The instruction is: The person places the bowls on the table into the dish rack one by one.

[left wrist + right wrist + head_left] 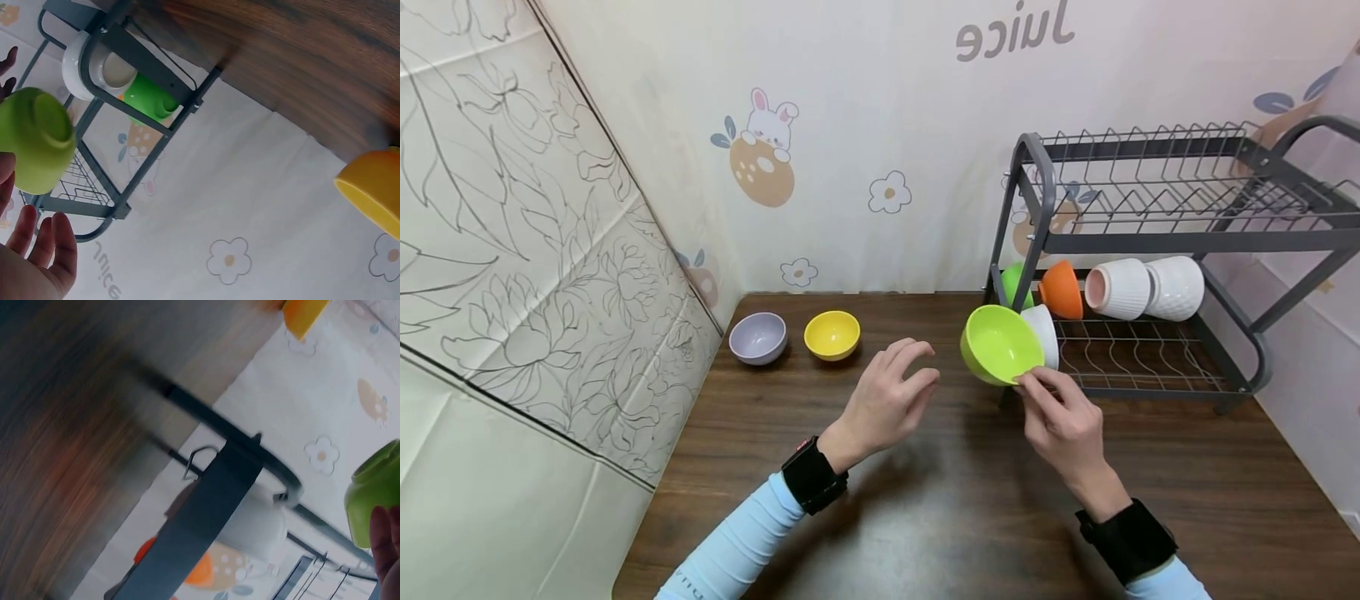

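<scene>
A lime-green bowl [1002, 346] is held up off the table, tilted, in front of the rack's left end. My right hand [1066, 423] pinches its rim between thumb and fingers. To the bowl's left, my left hand [887, 398] hovers with loosely bent fingers and holds nothing. In the left wrist view the green bowl [37, 140] is seen from its underside, just above the left fingers [62, 244]. The right wrist view shows the bowl [375, 494] at the right edge, with part of the right hand [386, 540] on it.
A lilac bowl [758, 340] and a yellow bowl [832, 336] sit at the table's back left. The grey two-tier dish rack [1195, 242] stands at right. Its lower tier holds a green bowl [1017, 283], an orange one [1062, 290] and several white ones [1176, 287].
</scene>
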Demonstrator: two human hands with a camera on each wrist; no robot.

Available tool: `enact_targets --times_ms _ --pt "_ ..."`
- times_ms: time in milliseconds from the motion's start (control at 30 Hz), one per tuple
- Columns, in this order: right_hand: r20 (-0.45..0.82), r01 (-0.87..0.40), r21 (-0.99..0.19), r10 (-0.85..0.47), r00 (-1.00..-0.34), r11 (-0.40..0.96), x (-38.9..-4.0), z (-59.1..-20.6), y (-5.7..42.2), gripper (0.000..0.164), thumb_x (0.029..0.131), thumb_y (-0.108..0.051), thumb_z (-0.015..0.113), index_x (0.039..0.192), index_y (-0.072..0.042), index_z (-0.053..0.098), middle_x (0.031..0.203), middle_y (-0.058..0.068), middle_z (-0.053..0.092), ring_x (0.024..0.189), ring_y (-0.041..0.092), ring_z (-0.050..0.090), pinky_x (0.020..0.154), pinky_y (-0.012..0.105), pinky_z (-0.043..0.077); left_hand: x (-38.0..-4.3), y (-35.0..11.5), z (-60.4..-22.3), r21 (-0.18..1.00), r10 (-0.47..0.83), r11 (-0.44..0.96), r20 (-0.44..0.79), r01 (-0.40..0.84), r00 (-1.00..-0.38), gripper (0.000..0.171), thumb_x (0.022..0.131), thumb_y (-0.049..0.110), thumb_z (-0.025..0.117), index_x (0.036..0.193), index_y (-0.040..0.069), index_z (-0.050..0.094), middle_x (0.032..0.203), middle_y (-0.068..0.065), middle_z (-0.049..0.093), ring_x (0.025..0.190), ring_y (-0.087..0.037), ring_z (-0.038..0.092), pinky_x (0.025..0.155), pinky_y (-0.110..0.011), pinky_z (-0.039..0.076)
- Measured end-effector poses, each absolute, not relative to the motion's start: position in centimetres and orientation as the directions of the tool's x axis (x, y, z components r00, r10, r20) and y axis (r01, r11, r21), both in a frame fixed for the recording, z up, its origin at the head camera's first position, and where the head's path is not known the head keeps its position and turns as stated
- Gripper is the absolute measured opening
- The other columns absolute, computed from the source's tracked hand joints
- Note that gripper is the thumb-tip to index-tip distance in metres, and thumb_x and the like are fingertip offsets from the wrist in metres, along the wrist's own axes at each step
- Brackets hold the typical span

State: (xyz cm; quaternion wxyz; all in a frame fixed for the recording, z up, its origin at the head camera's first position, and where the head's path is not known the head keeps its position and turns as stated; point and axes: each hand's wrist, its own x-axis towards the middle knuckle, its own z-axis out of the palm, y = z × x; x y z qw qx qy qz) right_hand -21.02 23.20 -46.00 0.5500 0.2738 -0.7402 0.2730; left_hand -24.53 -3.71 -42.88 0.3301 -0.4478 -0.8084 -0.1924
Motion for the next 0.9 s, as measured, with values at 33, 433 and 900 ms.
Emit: enact_targets --times_ms 33,433,900 --pt "0.967 -0.704 -0.115 -0.083 -0.241 0.701 -21.0 -45.8 23.4 0.030 0.106 -0.019 0.064 0.096 0.005 0.078 0.094 0.023 0.070 0.073 0.036 0.067 0.079 0.022 0.052 -24.6 -3.7 -43.0 0.017 0.594 0.526 0.708 0.850 -0.382 0.007 0.096 0.014 0.074 0.102 0.010 0.074 0.128 -0.011 0.060 0.124 -0.028 0.055 0.090 -0.036 0.051" --pt "0.966 -0.644 -0.254 0.152 -0.210 0.722 -20.6 -45.2 25.0 0.028 0.102 -0.017 0.071 0.098 0.010 0.077 0.086 0.029 0.065 0.063 0.040 0.057 0.083 0.013 0.041 -25.0 -3.9 -43.8 0.025 0.601 0.539 0.689 0.842 -0.405 0.005 0.095 0.012 0.072 0.099 0.011 0.074 0.129 -0.011 0.059 0.125 -0.028 0.054 0.088 -0.036 0.050" --pt "0.881 -0.514 -0.471 0.352 -0.316 0.717 -21.8 -44.3 28.6 0.016 0.089 0.016 0.074 0.105 0.014 0.076 0.087 0.036 0.062 0.084 -0.009 0.050 0.077 0.011 0.035 -24.6 -4.1 -44.0 0.030 0.609 0.552 0.668 0.833 -0.427 0.005 0.095 0.014 0.072 0.098 0.013 0.075 0.131 -0.010 0.059 0.126 -0.027 0.053 0.087 -0.035 0.050"
